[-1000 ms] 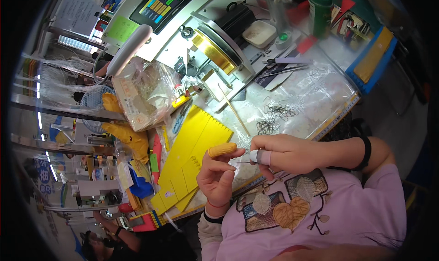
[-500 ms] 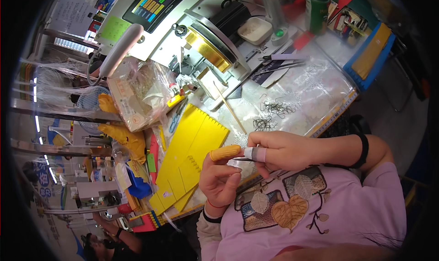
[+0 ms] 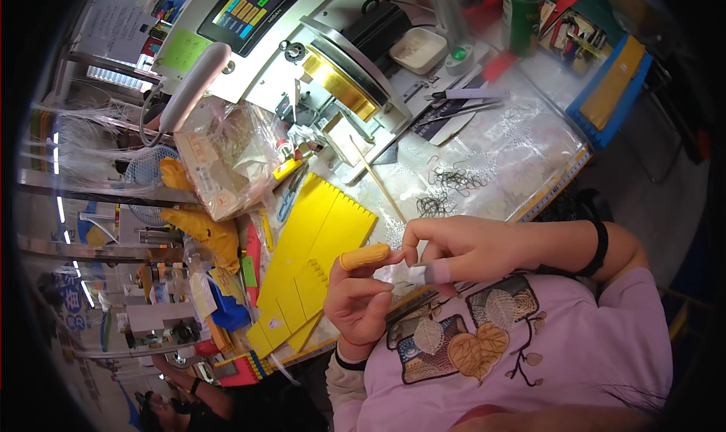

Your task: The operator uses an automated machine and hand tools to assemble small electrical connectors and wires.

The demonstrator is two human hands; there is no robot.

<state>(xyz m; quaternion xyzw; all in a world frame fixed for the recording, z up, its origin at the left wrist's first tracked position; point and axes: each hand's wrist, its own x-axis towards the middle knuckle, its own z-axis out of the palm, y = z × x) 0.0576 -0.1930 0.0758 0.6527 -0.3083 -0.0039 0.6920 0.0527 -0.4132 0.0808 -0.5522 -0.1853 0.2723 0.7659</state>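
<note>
My left hand is held in front of my chest at the table's near edge, a ribbed yellow finger cot on its outstretched index finger. Its thumb and other fingers are bent in. Facing it from the right, my right hand has curled fingers and white and grey tape around one digit. The fingertips of both hands nearly meet, and anything pinched there is too small to make out. Beyond them lie loose piles of dark, thin bent hooks on the clear-covered tabletop.
A machine with a gold-rimmed drum and a screen stands at the back. Yellow notched cards lie left of my hands, near a plastic-lined box. A thin wooden stick points toward my hands. Tweezers lie farther back.
My right hand's taped digit has drawn away from the yellow finger cot and tipped downward. A thin dark thing that showed between the hands is no longer visible.
</note>
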